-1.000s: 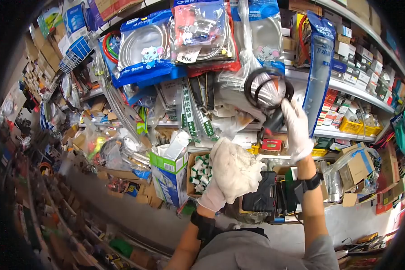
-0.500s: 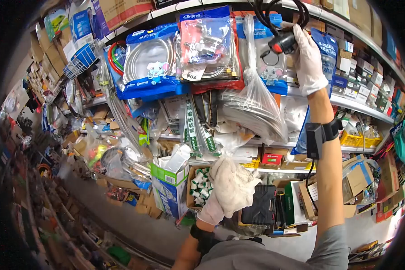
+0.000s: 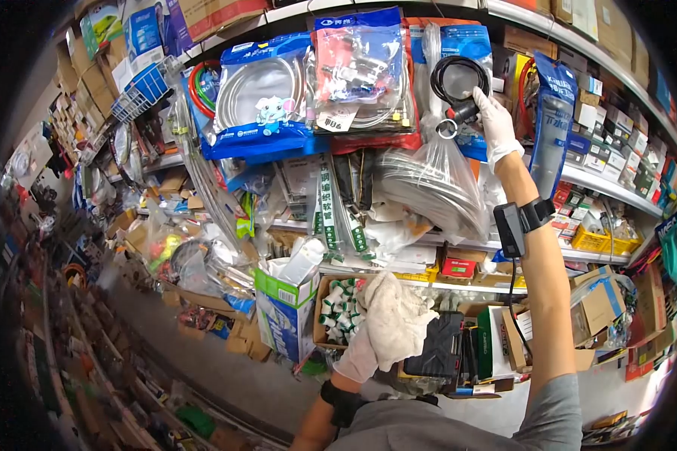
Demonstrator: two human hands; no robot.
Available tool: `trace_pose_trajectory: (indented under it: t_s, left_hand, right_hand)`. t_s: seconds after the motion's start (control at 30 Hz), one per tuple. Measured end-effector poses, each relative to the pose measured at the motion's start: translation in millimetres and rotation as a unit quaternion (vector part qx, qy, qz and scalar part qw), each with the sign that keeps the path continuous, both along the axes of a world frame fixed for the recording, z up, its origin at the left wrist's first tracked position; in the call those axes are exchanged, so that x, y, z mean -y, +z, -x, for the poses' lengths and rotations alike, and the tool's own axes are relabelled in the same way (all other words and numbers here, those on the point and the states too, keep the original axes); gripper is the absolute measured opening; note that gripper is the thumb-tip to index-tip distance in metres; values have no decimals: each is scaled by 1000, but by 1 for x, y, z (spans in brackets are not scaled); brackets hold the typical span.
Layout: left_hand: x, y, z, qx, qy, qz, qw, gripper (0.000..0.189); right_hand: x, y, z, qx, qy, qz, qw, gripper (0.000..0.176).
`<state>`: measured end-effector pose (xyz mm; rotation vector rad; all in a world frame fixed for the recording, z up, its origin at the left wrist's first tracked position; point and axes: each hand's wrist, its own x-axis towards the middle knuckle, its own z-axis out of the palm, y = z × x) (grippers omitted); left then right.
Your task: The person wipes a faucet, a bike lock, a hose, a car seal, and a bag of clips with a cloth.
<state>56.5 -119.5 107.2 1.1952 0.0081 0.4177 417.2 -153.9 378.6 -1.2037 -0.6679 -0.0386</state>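
Observation:
My right hand [image 3: 496,126], in a white glove, is raised in front of the upper shelf. Its fingers are closed on a black cable lock [image 3: 466,113], whose cable hangs in a coil and which has a silver ring below the lock body. Behind the lock are a blue packet and a clear plastic bag of coiled hoses [image 3: 432,188]. Lower down, my gloved left hand [image 3: 357,357] grips a bunched off-white cloth [image 3: 395,319], which covers most of its fingers. That hand is near a carton of green-and-white rolls [image 3: 340,308].
Hose packets hang from the upper shelf, including a blue one [image 3: 263,98] and a red-and-blue one [image 3: 357,68]. A blue wire basket [image 3: 143,90] is at left. Below stand a white-green box [image 3: 286,304] and a black case [image 3: 436,346]. Small boxes [image 3: 602,146] fill the right shelf.
My right hand has come down and slightly left with the cable lock, whose coil now shows whole against the hanging packet. My left hand and the cloth have barely moved.

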Motion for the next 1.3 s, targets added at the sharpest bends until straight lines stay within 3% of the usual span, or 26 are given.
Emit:
trace_pose_trajectory:
  t_s: [0.07,0.13,0.2,0.27,0.3,0.33,0.37,0.43,0.47,0.5,0.53,0.57,0.77,0.8,0.83,0.87,0.97,1.03,1.1,1.13,1.17,1.2,1.23,1.27,1.3]
  left_hand:
    - [-1,-3,0,-3,21,-63,998,53]
    - [-2,-10,-2,14,-31,104,994,55]
    - [-3,-9,-3,16,-17,99,995,55]
    - [-5,-2,-2,19,-2,94,995,56]
    - [-9,7,-1,-16,39,-116,992,55]
    - [-12,12,0,-52,77,-320,943,55]
    - [-20,0,0,-52,82,-321,942,55]
    - [-29,-44,5,-75,58,-300,949,55]
    - [-26,-47,12,-76,59,-300,949,55]
    - [-21,-50,19,-67,45,-111,991,56]
    - [-17,-48,22,-55,29,83,995,56]
    - [-16,-43,22,-54,29,86,994,56]
    - [-8,-11,27,-70,95,-54,992,55]
    - [-10,-4,30,-122,116,-197,966,56]
    - [-11,-1,31,-170,132,-336,917,57]
    - [-12,-2,30,-169,125,-335,918,57]
    - [-9,1,20,-54,71,-35,995,58]
    - [-8,-12,18,-64,53,29,996,54]
    - [-21,-35,2,-76,38,93,992,49]
    - [-37,-51,-18,90,51,-147,984,43]
    - [-45,-57,-33,251,60,-373,891,38]
    - [-36,-38,-25,161,67,-347,921,39]
    - [-26,-8,-23,89,92,-323,938,41]
    - [-16,20,-22,50,127,-317,939,43]
    - [-5,53,-24,39,175,-295,938,46]
  right_hand:
    - [-3,10,-5,27,-31,71,997,44]
    - [-14,28,-2,77,-40,29,996,51]
    - [-35,52,-25,153,-106,38,982,52]
    - [-46,79,-28,143,-81,67,984,53]
    - [-61,87,-53,191,-157,78,966,54]
    - [-66,96,-48,148,-128,77,978,57]
    - [-71,109,-57,156,-195,168,954,55]
    - [-71,106,-59,89,-200,179,959,52]
    - [-64,104,-53,119,-254,215,935,50]
    - [-62,98,-50,129,-254,224,932,50]
    - [-60,93,-50,140,-254,234,928,51]
    - [-60,87,-50,144,-254,225,929,53]
    - [-66,71,-52,125,-238,217,939,60]
    - [-67,68,-52,121,-234,216,940,62]
    - [-58,66,-28,72,-126,179,973,61]
    - [-55,61,-14,82,-130,181,971,60]
    - [-38,45,1,117,-139,185,966,61]
    - [-26,24,14,116,-176,174,962,54]
    - [-9,-4,45,213,-221,94,947,48]
    - [3,-16,75,240,-196,42,950,39]
    - [11,-33,95,243,-181,11,953,35]
    - [19,-56,121,194,-118,-13,974,36]
    - [32,-81,140,271,-143,54,950,38]
    - [49,-101,166,203,-49,125,970,38]
    - [53,-124,184,297,-50,140,943,44]
